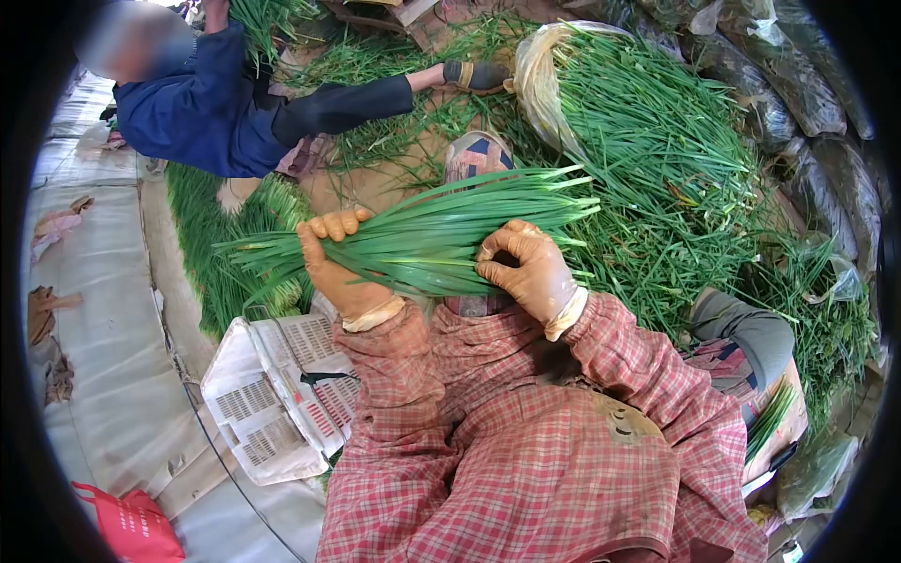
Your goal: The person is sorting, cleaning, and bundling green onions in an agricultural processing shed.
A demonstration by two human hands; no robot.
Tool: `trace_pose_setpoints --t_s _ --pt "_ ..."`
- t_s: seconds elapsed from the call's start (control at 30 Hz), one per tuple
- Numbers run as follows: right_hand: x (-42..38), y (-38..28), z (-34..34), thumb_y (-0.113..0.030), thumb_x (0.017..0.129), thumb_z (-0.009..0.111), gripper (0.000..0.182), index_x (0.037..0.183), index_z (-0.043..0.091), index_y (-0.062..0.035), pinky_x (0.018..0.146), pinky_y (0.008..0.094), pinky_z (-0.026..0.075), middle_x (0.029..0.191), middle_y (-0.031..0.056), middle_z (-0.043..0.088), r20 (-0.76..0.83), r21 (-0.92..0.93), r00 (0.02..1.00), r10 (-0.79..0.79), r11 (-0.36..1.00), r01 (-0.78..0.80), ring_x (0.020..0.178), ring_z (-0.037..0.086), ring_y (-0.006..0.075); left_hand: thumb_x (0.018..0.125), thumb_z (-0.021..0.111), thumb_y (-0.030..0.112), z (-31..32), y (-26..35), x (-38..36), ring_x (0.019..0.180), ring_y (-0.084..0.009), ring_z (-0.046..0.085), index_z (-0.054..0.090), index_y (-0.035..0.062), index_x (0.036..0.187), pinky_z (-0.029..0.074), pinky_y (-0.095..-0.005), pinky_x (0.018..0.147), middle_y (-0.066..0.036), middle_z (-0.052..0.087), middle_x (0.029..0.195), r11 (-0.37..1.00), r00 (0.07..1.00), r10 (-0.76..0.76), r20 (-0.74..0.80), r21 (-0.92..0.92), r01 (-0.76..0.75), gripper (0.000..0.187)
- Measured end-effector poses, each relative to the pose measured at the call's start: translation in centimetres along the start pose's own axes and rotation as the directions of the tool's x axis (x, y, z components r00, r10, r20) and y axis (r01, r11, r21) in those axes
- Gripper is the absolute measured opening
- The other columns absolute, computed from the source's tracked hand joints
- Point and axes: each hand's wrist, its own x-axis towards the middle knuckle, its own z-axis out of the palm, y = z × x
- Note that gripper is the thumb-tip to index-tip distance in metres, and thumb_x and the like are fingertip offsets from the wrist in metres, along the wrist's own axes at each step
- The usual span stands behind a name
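Seemingly mid-tidying, the left hand [336, 270] wraps its fingers round 1 leafy green bunch [422, 233], the right hand [537, 270] curls, perhaps pinching blades, and continuing calls for steady support.

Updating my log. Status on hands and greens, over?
Left hand gripping green bundle. Right hand touching it, grip unclear. Nothing visibly in the way.

One head-worn camera looks forward and steeply down onto the chive bundle [413, 239] from close above — a wide fisheye view, black at the corners. The wearer's plaid smock [526, 450] spreads on the bundle's near side; a co-worker [206, 113] sits beyond its left end — farther from the lens.
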Motion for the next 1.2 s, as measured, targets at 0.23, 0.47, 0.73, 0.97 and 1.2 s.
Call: trace_pose_setpoints --t_s 0.23,0.47,0.73,0.97,1.2 --pt "-2.2 -0.6 -7.1 -0.015 0.087 0.055 0.01 0.09 0.051 -0.006 0.055 0.027 0.046 0.066 0.0018 0.051 0.225 0.872 0.862 0.454 0.3 -0.386 0.054 0.049 0.0121 0.093 0.043 0.027 0.9 0.1 0.1 0.061 -0.0137 0.039 0.043 0.0127 0.07 0.042 -0.0323 0.069 0.002 0.037 0.061 1.0 0.97 0.0 -0.243 0.007 0.002 0.027" --pt "-11.7 8.5 -23.9 -0.019 0.081 0.061 0.02 0.095 0.054 -0.0068 0.057 0.0297 0.043 0.071 0.0051 0.055 -0.43 0.101 0.798 0.421 0.901 -0.421 0.057 0.049 0.0166 0.094 0.035 0.031 -6.6 1.1 2.4 0.046 -0.0096 0.025 0.027 0.0174 0.056 0.029 -0.0257 0.05 0.006 0.022 0.05 0.92 0.962 -0.214 0.168 -0.295 0.256 0.042" --pt "-8.5 -0.8 -7.7 -0.038 0.092 0.044 0.047 0.116 0.052 0.0012 0.079 0.0325 0.05 0.101 0.0134 0.061 0.716 0.62 0.694 0.074 0.389 -0.681 0.092 0.059 0.0188 0.096 0.032 0.036 3.2 0.4 0.2 0.044 -0.0081 0.027 0.03 0.0163 0.058 0.029 -0.0254 0.045 0.005 0.027 0.05 0.996 0.98 -0.083 0.18 -0.029 0.09 0.043" --pt "-2.4 -4.3 -5.2 -0.053 0.087 0.042 0.07 0.133 0.03 -0.0018 0.099 0.0495 0.035 0.134 0.0203 0.037 0.238 0.837 0.971 -0.035 -0.499 -0.223 0.12 0.04 0.0336 0.092 0.038 0.028 15.0 -5.3 -10.7 0.042 -0.0122 0.036 0.041 0.0118 0.058 0.034 -0.0256 0.04 0.002 0.038 0.05 0.911 0.685 0.095 0.722 0.214 -0.353 0.038" --pt "-4.5 -0.3 -13.6 -0.02 0.087 0.055 0.062 0.138 0.023 -0.005 0.072 0.0298 0.043 0.099 0.0069 0.049 0.093 0.966 0.996 -0.014 -0.242 -0.093 0.073 0.048 0.0101 0.064 0.064 0.023 14.1 -12.5 -16.2 0.056 -0.017 0.046 0.05 0.0106 0.063 0.043 -0.0308 0.06 0.0 0.041 0.057 0.753 -0.386 -0.221 0.896 -0.095 -0.651 0.019"
